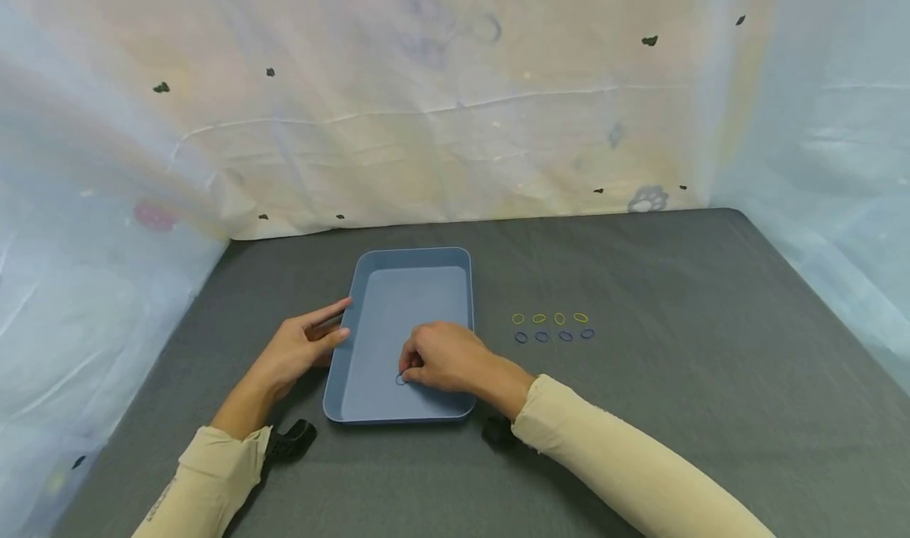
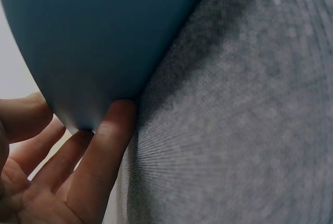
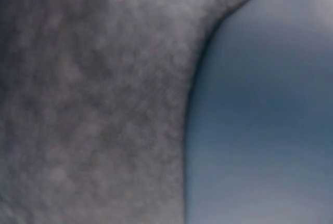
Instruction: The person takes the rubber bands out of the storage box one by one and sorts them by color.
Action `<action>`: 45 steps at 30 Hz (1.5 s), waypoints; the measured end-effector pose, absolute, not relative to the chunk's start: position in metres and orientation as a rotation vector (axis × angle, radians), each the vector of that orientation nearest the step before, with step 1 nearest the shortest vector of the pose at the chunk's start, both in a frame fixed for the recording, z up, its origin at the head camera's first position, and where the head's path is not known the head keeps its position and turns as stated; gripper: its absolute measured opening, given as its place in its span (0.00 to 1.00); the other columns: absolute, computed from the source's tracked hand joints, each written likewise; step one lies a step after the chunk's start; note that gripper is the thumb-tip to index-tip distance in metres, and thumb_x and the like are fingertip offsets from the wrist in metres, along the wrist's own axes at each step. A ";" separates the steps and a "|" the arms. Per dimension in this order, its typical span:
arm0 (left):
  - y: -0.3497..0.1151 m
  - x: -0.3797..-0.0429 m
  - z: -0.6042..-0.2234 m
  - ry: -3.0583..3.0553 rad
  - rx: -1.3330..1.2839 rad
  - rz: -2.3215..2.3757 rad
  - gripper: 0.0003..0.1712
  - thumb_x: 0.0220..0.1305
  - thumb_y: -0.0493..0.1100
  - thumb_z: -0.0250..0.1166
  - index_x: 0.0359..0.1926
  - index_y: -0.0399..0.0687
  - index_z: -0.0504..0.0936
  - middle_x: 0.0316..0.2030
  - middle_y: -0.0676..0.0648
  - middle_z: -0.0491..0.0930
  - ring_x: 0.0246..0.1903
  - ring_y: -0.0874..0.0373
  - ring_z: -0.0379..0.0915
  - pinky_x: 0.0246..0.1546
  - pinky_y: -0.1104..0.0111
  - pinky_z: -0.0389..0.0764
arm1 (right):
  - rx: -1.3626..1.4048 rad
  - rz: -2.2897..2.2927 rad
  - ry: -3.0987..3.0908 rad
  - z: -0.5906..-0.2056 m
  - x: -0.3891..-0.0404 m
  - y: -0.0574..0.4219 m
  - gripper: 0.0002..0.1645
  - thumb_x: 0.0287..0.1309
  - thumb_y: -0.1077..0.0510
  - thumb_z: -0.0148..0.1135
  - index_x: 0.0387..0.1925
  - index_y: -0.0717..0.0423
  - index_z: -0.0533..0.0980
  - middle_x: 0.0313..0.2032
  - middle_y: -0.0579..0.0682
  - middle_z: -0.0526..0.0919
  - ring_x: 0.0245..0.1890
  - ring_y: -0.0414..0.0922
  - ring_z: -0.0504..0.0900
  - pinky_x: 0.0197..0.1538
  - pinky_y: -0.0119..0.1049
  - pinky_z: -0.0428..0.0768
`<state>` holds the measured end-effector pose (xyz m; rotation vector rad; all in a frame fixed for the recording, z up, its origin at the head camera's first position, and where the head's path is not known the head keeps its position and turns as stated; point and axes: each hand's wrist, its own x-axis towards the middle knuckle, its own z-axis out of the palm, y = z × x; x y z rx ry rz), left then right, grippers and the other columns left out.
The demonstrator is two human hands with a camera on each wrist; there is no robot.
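Observation:
A shallow blue tray point(image 1: 415, 305) lies on the grey table, left of centre. My left hand point(image 1: 295, 352) is at the tray's left side, its fairly straight fingers and thumb touching the rim and outer wall; the left wrist view shows these fingers point(image 2: 99, 167) against the wall point(image 2: 104, 42). Over the tray's near part, my right hand point(image 1: 448, 358) pinches a small thin blue rubber band point(image 1: 400, 380) low over the tray floor. The right wrist view shows the tray's wall point(image 3: 260, 109) but not the pinching fingers.
Right of the tray lie a row of several yellow rubber bands point(image 1: 539, 318) and, nearer, a row of several dark blue ones point(image 1: 543, 336). The grey cloth-covered table point(image 1: 675, 364) reaches pale patterned sheets point(image 1: 441, 143) hanging behind and at both sides.

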<state>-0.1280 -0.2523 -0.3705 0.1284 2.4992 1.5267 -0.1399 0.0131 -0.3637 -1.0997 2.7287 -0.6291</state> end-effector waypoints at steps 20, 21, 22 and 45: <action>-0.251 -0.128 -0.370 2.500 0.119 1.520 0.36 0.72 0.47 0.61 0.77 0.56 0.59 0.77 0.36 0.53 0.70 0.34 0.60 0.52 0.51 0.84 | -1.294 -0.440 2.757 -0.366 -0.135 0.014 0.08 0.66 0.51 0.63 0.29 0.43 0.82 0.31 0.37 0.77 0.30 0.32 0.71 0.40 0.27 0.75; -0.252 -0.128 -0.370 2.501 0.120 1.518 0.36 0.72 0.47 0.61 0.77 0.56 0.59 0.77 0.36 0.53 0.71 0.34 0.60 0.52 0.51 0.83 | -1.291 -0.441 2.757 -0.366 -0.135 0.014 0.08 0.66 0.51 0.63 0.29 0.43 0.82 0.31 0.37 0.77 0.30 0.32 0.71 0.40 0.27 0.75; -0.252 -0.128 -0.370 2.503 0.122 1.517 0.36 0.72 0.47 0.61 0.77 0.56 0.59 0.77 0.36 0.53 0.71 0.34 0.60 0.52 0.50 0.83 | -1.289 -0.444 2.755 -0.365 -0.135 0.014 0.08 0.66 0.51 0.63 0.29 0.43 0.82 0.31 0.37 0.77 0.31 0.32 0.71 0.40 0.27 0.75; -0.252 -0.127 -0.370 2.500 0.116 1.517 0.37 0.72 0.48 0.61 0.77 0.56 0.58 0.77 0.37 0.52 0.71 0.34 0.58 0.52 0.51 0.84 | -1.233 -0.548 2.744 -0.358 -0.124 0.019 0.08 0.65 0.51 0.64 0.29 0.43 0.81 0.31 0.36 0.76 0.29 0.31 0.71 0.34 0.25 0.71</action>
